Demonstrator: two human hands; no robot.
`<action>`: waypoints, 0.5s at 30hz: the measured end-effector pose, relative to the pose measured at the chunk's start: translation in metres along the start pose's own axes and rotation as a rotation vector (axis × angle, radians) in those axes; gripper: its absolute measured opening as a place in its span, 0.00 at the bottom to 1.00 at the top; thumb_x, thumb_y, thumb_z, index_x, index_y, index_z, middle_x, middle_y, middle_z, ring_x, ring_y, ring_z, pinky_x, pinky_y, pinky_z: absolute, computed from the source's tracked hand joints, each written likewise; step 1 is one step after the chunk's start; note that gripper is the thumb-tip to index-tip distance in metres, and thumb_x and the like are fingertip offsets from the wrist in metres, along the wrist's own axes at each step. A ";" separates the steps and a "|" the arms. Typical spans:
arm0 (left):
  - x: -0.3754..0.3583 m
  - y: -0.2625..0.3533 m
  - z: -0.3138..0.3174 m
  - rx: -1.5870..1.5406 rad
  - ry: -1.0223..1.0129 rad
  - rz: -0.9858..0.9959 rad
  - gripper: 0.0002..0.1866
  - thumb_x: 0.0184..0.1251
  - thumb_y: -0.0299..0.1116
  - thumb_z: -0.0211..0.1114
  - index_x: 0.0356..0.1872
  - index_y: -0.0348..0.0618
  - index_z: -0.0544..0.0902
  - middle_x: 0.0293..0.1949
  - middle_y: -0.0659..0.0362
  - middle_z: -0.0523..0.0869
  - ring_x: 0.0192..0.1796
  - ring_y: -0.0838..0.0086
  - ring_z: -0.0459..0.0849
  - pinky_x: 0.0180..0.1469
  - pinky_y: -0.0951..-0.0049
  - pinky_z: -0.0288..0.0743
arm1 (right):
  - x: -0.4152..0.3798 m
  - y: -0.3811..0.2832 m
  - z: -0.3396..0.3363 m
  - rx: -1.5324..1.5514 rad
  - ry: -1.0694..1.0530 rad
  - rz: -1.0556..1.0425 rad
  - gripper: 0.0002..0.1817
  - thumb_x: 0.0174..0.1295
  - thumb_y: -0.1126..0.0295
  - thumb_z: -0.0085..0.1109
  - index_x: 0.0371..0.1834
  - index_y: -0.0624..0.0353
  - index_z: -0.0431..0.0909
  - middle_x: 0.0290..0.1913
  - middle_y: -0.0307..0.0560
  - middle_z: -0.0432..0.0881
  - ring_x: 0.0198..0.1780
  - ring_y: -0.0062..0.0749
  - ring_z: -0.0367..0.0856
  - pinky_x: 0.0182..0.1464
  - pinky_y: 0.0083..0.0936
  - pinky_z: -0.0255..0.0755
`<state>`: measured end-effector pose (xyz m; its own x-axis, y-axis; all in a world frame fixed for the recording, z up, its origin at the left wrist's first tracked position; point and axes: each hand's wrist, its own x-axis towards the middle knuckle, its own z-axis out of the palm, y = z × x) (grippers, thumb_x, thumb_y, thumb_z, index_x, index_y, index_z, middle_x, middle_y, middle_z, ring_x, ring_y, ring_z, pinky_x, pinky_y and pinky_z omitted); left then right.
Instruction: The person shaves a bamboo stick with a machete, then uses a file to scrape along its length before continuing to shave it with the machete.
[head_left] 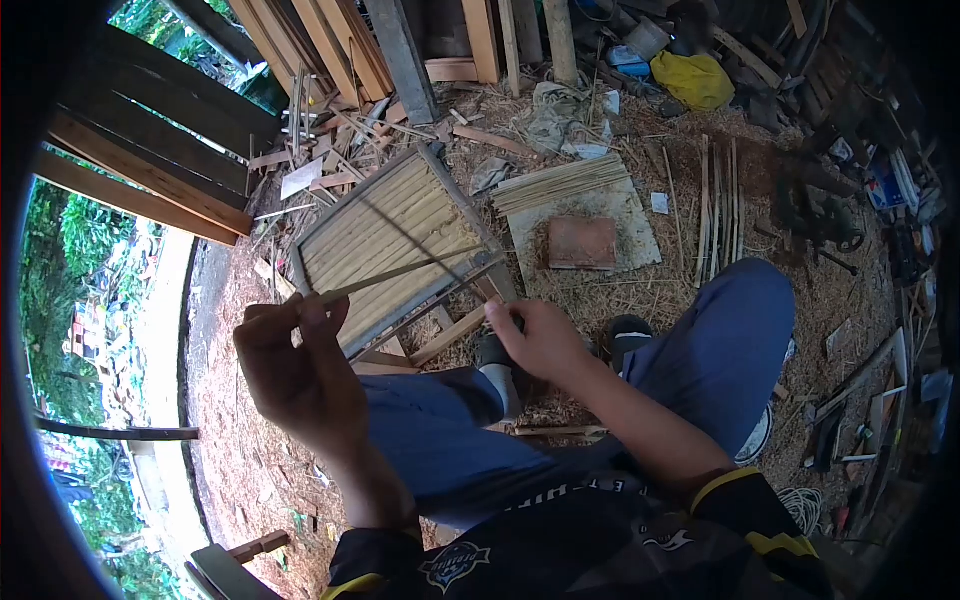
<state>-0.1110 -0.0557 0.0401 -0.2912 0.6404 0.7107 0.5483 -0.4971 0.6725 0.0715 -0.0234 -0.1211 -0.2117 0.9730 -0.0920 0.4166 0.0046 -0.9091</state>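
My left hand is raised at the left, closed in a pinch on one end of a thin pale wooden strip. The strip slants up and right across a grey wooden frame filled with rows of pale slats. Near the lower right corner of that frame, my right hand has its fingers curled closed. From it a long thin dark tool appears to run up and left, crossing the strip in this view. The fingers cover its near end, so I cannot tell its kind.
A bundle of thin strips and a reddish block lie on a pale board. Longer sticks rest on the shavings-covered floor at right. Timber boards lean at the back beside a yellow bag.
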 end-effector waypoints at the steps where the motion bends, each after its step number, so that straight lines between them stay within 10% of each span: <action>1: 0.002 -0.002 -0.003 0.034 -0.008 0.010 0.03 0.76 0.18 0.59 0.44 0.30 0.75 0.41 0.54 0.79 0.46 0.75 0.84 0.48 0.71 0.93 | 0.003 0.004 0.001 0.002 -0.019 0.048 0.37 0.77 0.40 0.47 0.33 0.67 0.85 0.22 0.61 0.80 0.26 0.55 0.81 0.33 0.45 0.70; 15: 0.005 -0.006 -0.002 -0.050 -0.006 -0.021 0.03 0.77 0.20 0.61 0.44 0.31 0.75 0.43 0.55 0.79 0.48 0.73 0.85 0.50 0.68 0.93 | 0.005 0.025 0.003 -0.028 -0.033 0.088 0.40 0.77 0.36 0.41 0.33 0.68 0.84 0.26 0.60 0.82 0.33 0.56 0.85 0.41 0.46 0.73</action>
<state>-0.1172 -0.0503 0.0397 -0.2972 0.6544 0.6953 0.5020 -0.5123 0.6968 0.0779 -0.0192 -0.1454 -0.2019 0.9617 -0.1851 0.4596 -0.0739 -0.8851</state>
